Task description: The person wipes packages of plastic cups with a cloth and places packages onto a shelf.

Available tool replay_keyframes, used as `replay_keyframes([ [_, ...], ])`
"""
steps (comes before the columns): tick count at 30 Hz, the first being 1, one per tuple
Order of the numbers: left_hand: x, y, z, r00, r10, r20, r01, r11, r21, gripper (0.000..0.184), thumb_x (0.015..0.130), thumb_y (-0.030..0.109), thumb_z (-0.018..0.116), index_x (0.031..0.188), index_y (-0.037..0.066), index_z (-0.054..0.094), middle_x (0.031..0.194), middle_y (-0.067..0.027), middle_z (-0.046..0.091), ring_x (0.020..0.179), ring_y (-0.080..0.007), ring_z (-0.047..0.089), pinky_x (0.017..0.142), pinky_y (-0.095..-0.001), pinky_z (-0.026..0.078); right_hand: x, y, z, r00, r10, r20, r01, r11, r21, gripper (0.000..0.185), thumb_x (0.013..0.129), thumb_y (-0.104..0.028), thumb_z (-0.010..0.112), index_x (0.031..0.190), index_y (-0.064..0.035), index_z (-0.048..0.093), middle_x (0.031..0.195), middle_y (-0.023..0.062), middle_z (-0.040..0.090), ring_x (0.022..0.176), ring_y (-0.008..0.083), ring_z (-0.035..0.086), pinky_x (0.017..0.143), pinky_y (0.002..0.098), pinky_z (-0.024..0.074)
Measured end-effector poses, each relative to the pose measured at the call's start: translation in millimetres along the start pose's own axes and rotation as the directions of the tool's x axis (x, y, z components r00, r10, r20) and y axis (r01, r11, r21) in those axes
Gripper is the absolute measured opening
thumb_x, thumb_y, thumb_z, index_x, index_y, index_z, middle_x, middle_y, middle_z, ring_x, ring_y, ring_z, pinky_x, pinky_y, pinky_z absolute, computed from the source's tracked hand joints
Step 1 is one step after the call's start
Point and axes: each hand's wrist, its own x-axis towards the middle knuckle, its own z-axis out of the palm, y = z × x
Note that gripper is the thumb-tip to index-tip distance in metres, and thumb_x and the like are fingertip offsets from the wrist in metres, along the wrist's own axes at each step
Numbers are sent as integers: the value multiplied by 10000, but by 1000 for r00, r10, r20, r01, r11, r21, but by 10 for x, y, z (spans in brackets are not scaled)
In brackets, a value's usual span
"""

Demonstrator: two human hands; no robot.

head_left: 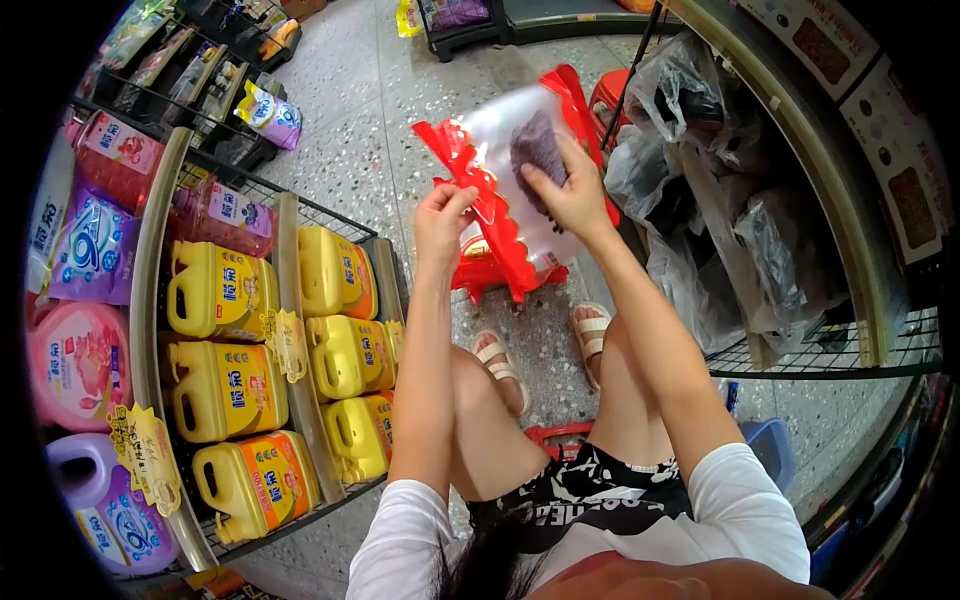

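My left hand (pixel 443 222) pinches the red border of a white, partly see-through plastic package (pixel 497 122), which is held up in front of my knees. In my right hand (pixel 572 195) is a bunched purple-grey cloth (pixel 536 152), pressed against the package's face. Fingers of the right hand are closed over the cloth, and the fingertips beneath are hidden. Under the package more red packaging (pixel 478 274) shows, partly covered, so I cannot tell its full shape.
At left, shelves carry yellow jugs (pixel 232 390), pink and purple bottles (pixel 115 510) and price tags (pixel 146 455). At right, a rack (pixel 880 330) holds plastic bags (pixel 780 265). Red seat edge (pixel 555 432) and blue bin (pixel 768 455) are near my legs, above speckled floor (pixel 350 110).
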Motion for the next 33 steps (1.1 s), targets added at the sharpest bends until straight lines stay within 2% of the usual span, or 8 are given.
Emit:
replay_keyframes([
  [2, -28, -86, 83, 1000, -6, 19, 7, 1000, -26, 105, 865, 72, 671, 799, 82, 590, 894, -60, 679, 811, -155, 648, 782, -347, 542, -65, -153, 70, 988, -146, -45, 137, 978, -157, 369, 739, -179, 743, 1038, 0, 622, 1010, 158, 611, 941, 353, 581, 824, 409, 458],
  [3, -25, -160, 96, 1000, 23, 15, -25, 989, 148, 78, 891, 112, 658, 927, 71, 601, 933, -60, 669, 841, -166, 651, 781, -353, 544, -85, -177, 108, 991, -123, -47, 115, 982, -147, 369, 739, -176, 741, 1040, 1, 622, 1010, 156, 612, 946, 353, 583, 829, 410, 459],
  [7, -197, 18, 470, 997, -78, 2, 78, 994, -81, 317, 929, 199, 632, 1189, 62, 514, 1005, -77, 651, 871, -177, 656, 751, -335, 547, -81, -49, 156, 992, 122, -17, -119, 986, 118, 373, 733, -160, 732, 1049, 3, 621, 1008, 153, 614, 977, 355, 588, 853, 417, 460],
  [11, -178, 16, 489, 996, -80, 25, 83, 988, -130, 469, 934, 239, 642, 1292, 26, 427, 1042, -63, 632, 904, -148, 638, 769, -305, 546, -48, 90, 210, 995, 99, 4, -99, 993, 69, 361, 737, -138, 712, 1054, 7, 619, 1022, 149, 611, 1008, 354, 582, 871, 423, 458],
  [14, -60, -139, 409, 998, -55, 3, 55, 996, 71, 406, 933, 256, 650, 1254, 70, 482, 1055, -18, 624, 866, -98, 605, 720, -258, 502, -89, 57, 258, 998, -59, 28, 61, 992, -106, 351, 731, -125, 695, 1052, -1, 624, 1043, 143, 609, 1012, 346, 575, 869, 424, 455],
  [16, -98, -102, 489, 998, -65, -18, 67, 992, 109, 348, 964, 312, 590, 1249, 120, 537, 1197, -9, 592, 1057, -112, 558, 833, -332, 475, -67, -11, 242, 988, -130, 87, 144, 972, -184, 351, 723, -121, 686, 1049, -6, 628, 1059, 138, 609, 1014, 344, 570, 873, 424, 450],
  [26, -52, -75, 449, 994, 60, 90, -68, 993, 93, 572, 945, 461, 584, 1341, 61, 485, 1275, -41, 556, 1190, -149, 496, 1034, -328, 370, -28, -160, 233, 983, -142, 115, 141, 990, 13, 378, 755, -48, 652, 1126, 3, 600, 1060, 134, 603, 1036, 294, 581, 926, 359, 424],
  [33, -27, -157, 412, 994, 9, 109, -9, 1000, -7, 644, 958, 562, 474, 1348, 49, 458, 1284, -78, 553, 1178, -197, 531, 1024, -380, 416, -17, -284, 272, 988, 73, 136, -108, 957, 268, 362, 864, -26, 598, 1220, -10, 535, 1076, 62, 624, 991, 148, 584, 904, 290, 447],
])
